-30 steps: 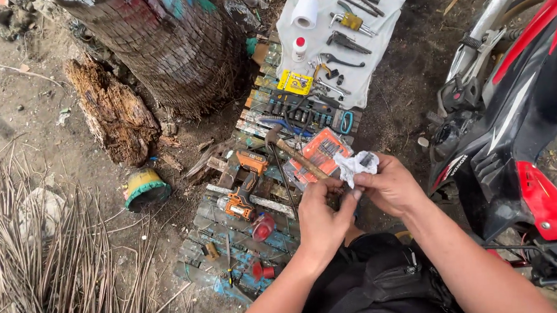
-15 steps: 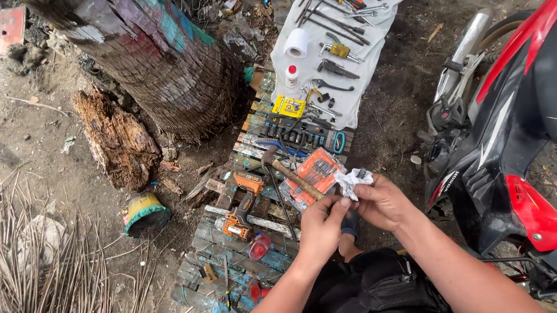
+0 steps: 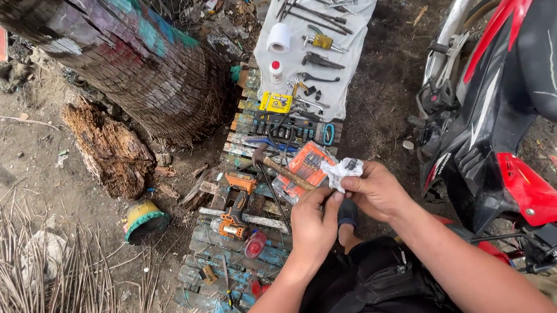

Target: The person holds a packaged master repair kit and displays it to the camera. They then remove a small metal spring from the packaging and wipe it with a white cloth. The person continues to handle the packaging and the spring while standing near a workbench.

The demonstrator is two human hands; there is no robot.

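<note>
Two bare hands meet low in the middle of the view, over the near right edge of a weathered blue-green plank pallet (image 3: 232,246) lying on the dirt. Between them is a crumpled white rag (image 3: 340,170), soft and creased, with a small dark part showing at its top. The right hand (image 3: 377,192) is closed round the rag, thumb and fingers pinching its folds; the left hand (image 3: 315,225) is curled narrow just beneath, its fingertips touching the rag's lower edge.

Just left of the rag lies an orange plastic bit case (image 3: 304,168), flat and rectangular, with a wooden-handled hammer (image 3: 279,166) slanting across it. Farther left on the planks sits an orange cordless drill (image 3: 235,216), blocky and scuffed. At the pallet's far end a white cloth (image 3: 349,45) is spread, bearing a roll of white tape (image 3: 278,37), pliers and long slim metal tools, closely laid.

Room is tight on the right: a red and black motorcycle (image 3: 513,105), glossy and smooth, stands near the right forearm. On the left a rough, ringed palm trunk (image 3: 118,56) with streaks of paint crowds the pallet's far corner, a crumbly rotten log (image 3: 109,150) beside it. Open dirt lies between log and pallet, where a small round tin (image 3: 141,219) rests. Dry, thin palm ribs fan across the lower left.
</note>
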